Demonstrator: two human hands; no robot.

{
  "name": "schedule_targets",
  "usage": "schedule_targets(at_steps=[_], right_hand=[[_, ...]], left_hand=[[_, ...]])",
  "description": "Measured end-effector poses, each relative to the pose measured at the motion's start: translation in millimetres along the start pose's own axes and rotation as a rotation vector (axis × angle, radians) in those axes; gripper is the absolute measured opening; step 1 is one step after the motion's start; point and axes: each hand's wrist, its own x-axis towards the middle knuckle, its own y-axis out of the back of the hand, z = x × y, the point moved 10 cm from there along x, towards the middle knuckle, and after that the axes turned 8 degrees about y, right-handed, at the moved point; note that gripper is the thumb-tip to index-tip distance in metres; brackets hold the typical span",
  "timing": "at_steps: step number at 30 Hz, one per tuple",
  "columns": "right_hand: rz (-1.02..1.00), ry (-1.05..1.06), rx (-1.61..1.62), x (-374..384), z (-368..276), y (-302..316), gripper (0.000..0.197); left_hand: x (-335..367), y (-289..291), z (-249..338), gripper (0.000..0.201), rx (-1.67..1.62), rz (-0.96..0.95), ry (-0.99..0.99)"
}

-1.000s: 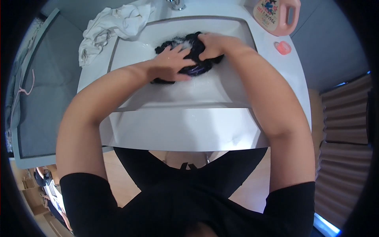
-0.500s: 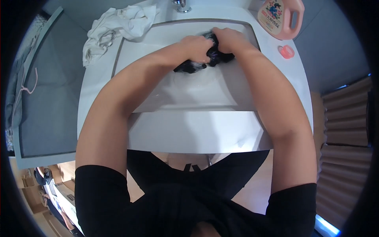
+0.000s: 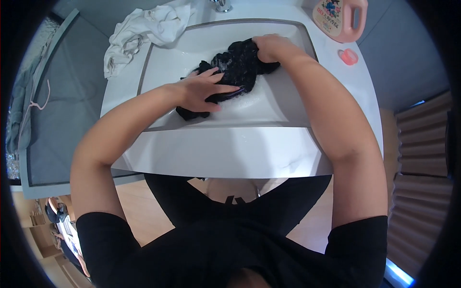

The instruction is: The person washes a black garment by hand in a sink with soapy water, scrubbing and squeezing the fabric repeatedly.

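At your left a grey panel (image 3: 67,125) stands beside the counter, a pink hanger (image 3: 34,104) hooked at its left edge; shelves (image 3: 43,240) show at the near left. A crumpled white cloth (image 3: 149,29) lies on the far left of your pale, shiny counter (image 3: 230,153), reaching the edge of the sink (image 3: 259,109). Your left hand (image 3: 198,92) is spread wide, palm down on the left part of the black cloth (image 3: 240,72), without gripping it. That wet, bunched cloth lies in the sink, slanting from near left to far right, with suds on it. A metal tap (image 3: 223,6) stands behind the sink. Your right hand (image 3: 274,47) is closed on the cloth's far right end, its fingertips hidden. Pale floor (image 3: 314,225) shows beside your legs. At the counter's far right stands a pink bottle (image 3: 336,19), a small pink cap (image 3: 348,56) just nearer you. A brown pleated curtain (image 3: 422,134) hangs at the right.
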Motion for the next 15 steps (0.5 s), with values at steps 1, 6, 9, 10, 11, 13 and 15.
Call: schedule_targets(at_steps=[1, 6, 9, 10, 11, 13, 15], right_hand=[[-0.003, 0.024, 0.059, -2.0, -1.7, -2.4, 0.045], [-0.054, 0.109, 0.290, 16.1, 7.9, -25.4, 0.059], [0.106, 0.131, 0.333, 10.4, 2.8, -1.6, 0.062], [0.104, 0.121, 0.335, 10.6, 6.4, -1.9, 0.062], [0.116, 0.111, 0.323, 11.0, 8.6, -0.9, 0.061], [0.138, 0.102, 0.317, 10.0, 11.3, 0.7, 0.057], [0.134, 0.093, 0.316, 6.8, 14.9, -1.0, 0.058]], left_hand=[[9.5, -0.7, 4.6, 0.070, 0.044, 0.022, -0.006], [74.9, 3.7, -3.7, 0.068, -0.044, 0.075, 0.094], [98.9, 2.6, -19.5, 0.057, -0.006, 0.182, 0.159], [106.6, 7.8, -18.9, 0.053, -0.037, 0.227, 0.138], [112.1, 3.3, -22.0, 0.053, -0.040, 0.224, 0.130], [109.1, 21.7, -16.2, 0.046, 0.152, 0.453, 0.073], [118.5, 27.4, -15.0, 0.045, 0.168, 0.409, 0.065]])
